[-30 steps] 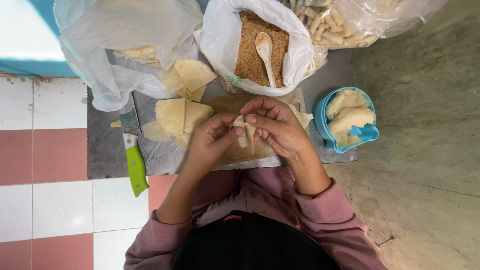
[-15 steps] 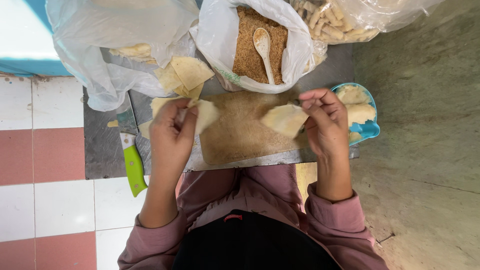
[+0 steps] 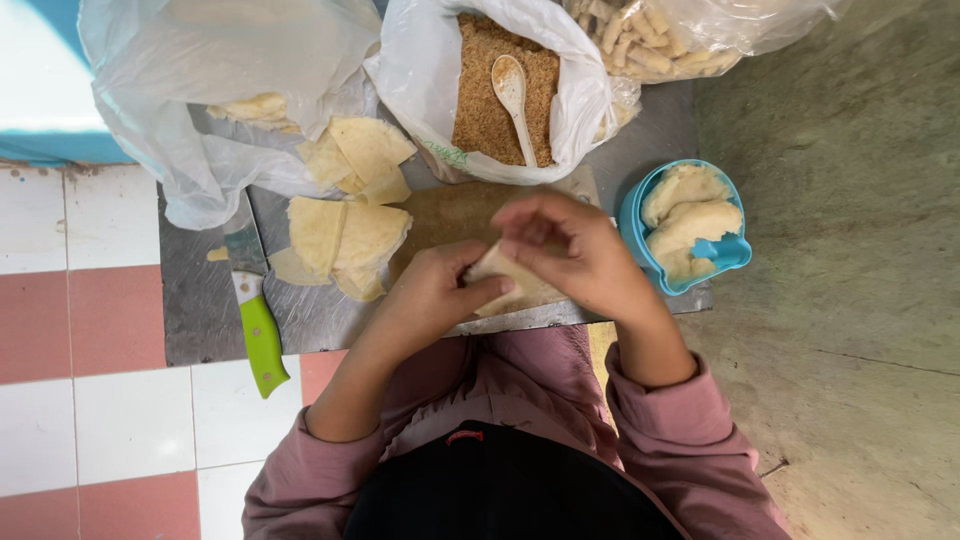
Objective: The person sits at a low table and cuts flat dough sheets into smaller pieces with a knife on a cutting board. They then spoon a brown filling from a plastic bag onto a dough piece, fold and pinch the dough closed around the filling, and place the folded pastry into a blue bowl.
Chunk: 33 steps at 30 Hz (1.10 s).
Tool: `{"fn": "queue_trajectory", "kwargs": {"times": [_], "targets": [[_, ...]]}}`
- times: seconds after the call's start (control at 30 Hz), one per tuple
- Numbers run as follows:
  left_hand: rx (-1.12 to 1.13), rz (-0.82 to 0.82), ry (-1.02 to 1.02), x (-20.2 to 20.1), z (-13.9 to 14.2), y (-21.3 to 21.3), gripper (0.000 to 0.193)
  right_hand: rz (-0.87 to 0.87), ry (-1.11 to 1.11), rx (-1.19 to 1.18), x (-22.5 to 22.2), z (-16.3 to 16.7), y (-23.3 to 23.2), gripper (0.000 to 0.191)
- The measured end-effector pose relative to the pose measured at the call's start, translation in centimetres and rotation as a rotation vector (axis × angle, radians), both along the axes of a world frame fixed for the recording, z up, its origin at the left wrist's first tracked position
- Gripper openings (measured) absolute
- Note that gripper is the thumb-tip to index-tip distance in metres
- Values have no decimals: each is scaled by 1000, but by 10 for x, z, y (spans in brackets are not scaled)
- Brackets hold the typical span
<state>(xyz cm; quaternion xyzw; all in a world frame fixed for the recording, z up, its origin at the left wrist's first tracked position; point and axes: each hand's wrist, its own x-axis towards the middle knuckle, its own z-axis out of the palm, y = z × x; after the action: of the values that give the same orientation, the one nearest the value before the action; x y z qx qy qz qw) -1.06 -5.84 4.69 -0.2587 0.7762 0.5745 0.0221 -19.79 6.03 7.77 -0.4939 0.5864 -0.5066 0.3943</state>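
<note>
- Even, soft daylight; scene bright, no hard shadows.
- Mild glare on clear plastic bags (image 3: pixel 230 60) and metal tray (image 3: pixel 200 300).
- Right hand (image 3: pixel 575 250) slightly motion-blurred; the rest sharp.
- Slight wide-angle bending at frame edges.

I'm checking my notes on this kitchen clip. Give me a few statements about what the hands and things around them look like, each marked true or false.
1. Both hands, left hand and right hand, hold one pale wrapper piece. True.
2. The spoon lies in the bag of brown crumbs. True.
3. The knife has a red handle. False: it is green.
4. The blue container is empty. False: it holds pale dough lumps.
5. The knife is in the right hand. False: it lies on the metal tray.
</note>
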Motion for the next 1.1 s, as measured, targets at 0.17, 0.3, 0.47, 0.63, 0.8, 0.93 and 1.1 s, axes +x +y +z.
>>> {"fn": "queue_trajectory", "kwargs": {"times": [0.17,0.3,0.47,0.63,0.8,0.93,1.1], "targets": [[606,406,485,-10,-37,16,26,-186,-273,47,16,-28,20,33],[536,541,507,-15,-47,28,24,-288,-664,101,28,-63,31,20],[-486,450,327,-4,-39,27,13,-587,165,222,38,-66,42,23],[-641,389,235,-4,-28,28,13,-706,1075,207,30,-21,86,30],[-682,343,249,-6,-20,27,17,-555,1162,571,-6,-7,122,25],[-589,339,251,-10,-17,30,16,-451,1175,611,-24,-13,125,14],[-452,385,194,-7,-19,22,19,-425,1025,536,-37,-10,121,23]]}}
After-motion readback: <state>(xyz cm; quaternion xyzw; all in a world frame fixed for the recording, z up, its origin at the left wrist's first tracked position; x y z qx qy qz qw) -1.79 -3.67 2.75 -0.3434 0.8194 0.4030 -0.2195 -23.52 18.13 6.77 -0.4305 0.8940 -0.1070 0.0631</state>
